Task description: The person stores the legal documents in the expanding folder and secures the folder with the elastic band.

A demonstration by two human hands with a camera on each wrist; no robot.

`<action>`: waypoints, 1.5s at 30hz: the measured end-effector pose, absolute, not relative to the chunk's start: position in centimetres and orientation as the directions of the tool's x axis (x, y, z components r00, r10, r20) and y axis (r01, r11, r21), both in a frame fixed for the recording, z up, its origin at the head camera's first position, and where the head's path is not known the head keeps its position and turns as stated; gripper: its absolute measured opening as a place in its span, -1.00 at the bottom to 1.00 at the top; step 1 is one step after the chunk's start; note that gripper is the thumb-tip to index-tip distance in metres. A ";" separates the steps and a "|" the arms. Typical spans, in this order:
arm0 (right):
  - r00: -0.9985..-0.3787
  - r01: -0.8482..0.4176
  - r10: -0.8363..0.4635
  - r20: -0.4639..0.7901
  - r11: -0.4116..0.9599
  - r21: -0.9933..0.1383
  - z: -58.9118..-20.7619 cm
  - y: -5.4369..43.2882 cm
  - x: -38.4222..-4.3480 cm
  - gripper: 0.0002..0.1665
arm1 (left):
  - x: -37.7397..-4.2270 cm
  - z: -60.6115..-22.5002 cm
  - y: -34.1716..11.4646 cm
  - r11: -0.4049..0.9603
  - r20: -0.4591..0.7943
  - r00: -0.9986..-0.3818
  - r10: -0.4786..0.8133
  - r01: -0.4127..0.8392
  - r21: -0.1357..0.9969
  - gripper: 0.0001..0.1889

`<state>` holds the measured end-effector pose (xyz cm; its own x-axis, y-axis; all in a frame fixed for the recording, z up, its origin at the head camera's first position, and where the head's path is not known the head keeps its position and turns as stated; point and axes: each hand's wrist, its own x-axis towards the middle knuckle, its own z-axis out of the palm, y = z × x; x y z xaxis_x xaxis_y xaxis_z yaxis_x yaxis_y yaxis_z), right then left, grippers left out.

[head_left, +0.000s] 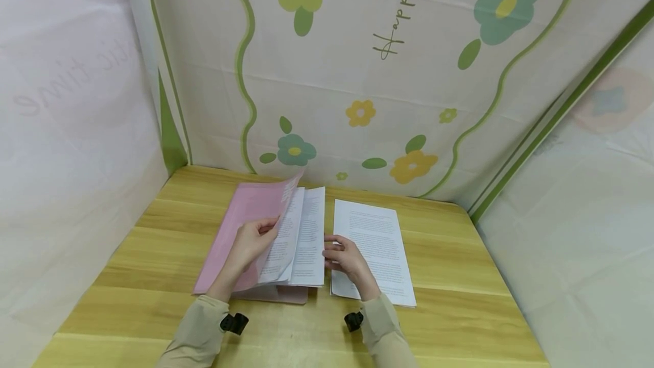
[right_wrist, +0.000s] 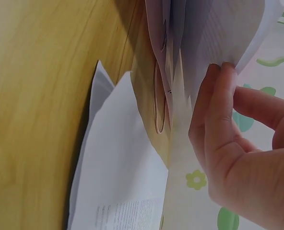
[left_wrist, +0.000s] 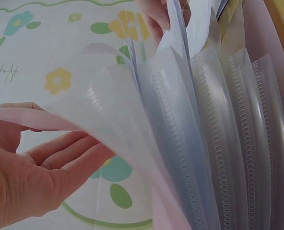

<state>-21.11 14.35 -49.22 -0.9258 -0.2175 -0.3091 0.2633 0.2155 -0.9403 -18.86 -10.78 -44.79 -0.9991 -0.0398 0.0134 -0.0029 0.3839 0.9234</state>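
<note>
A pink expanding file folder (head_left: 225, 243) lies open on the left of the table, with clear plastic pockets (left_wrist: 218, 129) fanned out inside. My left hand (head_left: 252, 243) pinches the raised edge of its pink cover (left_wrist: 46, 119) between thumb and fingers. Printed sheets (head_left: 310, 237) stick out of the folder on the right. At their right edge my right hand (head_left: 344, 257) pinches the paper with its fingertips; in the right wrist view the fingers (right_wrist: 221, 96) lie against the sheets (right_wrist: 216, 43).
A separate stack of printed paper (head_left: 373, 249) lies right of the folder, partly under my right hand in the head view. A looped cord (right_wrist: 159, 100) shows at the folder's edge. The wooden table (head_left: 460, 311) is bordered by flower-patterned fabric walls (head_left: 327, 84).
</note>
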 end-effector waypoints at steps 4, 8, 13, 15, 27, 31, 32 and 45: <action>-0.925 0.261 -0.224 -0.307 0.215 -0.941 -49.2 14.0 -21.3 -0.43 | -19.0 -44.7 -10.8 0.393 0.017 -0.999 -0.043 -0.001 0.920 -0.57; -0.925 0.260 -0.229 -0.303 0.200 -0.945 -49.2 13.7 -21.4 -0.44 | -19.0 -44.6 -10.8 0.390 0.013 -0.999 -0.044 -0.005 0.921 -0.57; -0.925 0.249 -0.248 -0.289 0.181 -0.951 -49.1 13.4 -21.4 -0.43 | -19.0 -44.4 -10.8 0.388 0.017 -0.999 -0.042 -0.001 0.922 -0.57; -0.924 0.245 -0.256 -0.285 0.178 -0.953 -49.1 13.2 -21.4 -0.42 | -19.1 -44.4 -10.8 0.388 0.018 -0.999 -0.042 0.000 0.922 -0.57; -0.918 0.252 -0.270 -0.291 0.171 -0.952 -49.4 12.4 -21.5 -0.44 | -19.1 -44.4 -10.7 0.384 0.004 -0.999 -0.038 -0.011 0.923 -0.58; -0.915 0.247 -0.287 -0.285 0.161 -0.956 -49.5 12.2 -21.4 -0.44 | -19.1 -44.4 -10.7 0.386 0.007 -0.999 -0.042 -0.010 0.922 -0.58; -0.915 0.245 -0.289 -0.282 0.158 -0.957 -49.4 12.2 -21.4 -0.44 | -19.1 -44.4 -10.7 0.385 0.008 -0.999 -0.042 -0.009 0.923 -0.58; -0.916 0.247 -0.284 -0.283 0.156 -0.956 -49.4 11.0 -21.2 -0.43 | -18.9 -44.6 -10.8 0.383 0.004 -0.999 -0.041 -0.012 0.924 -0.59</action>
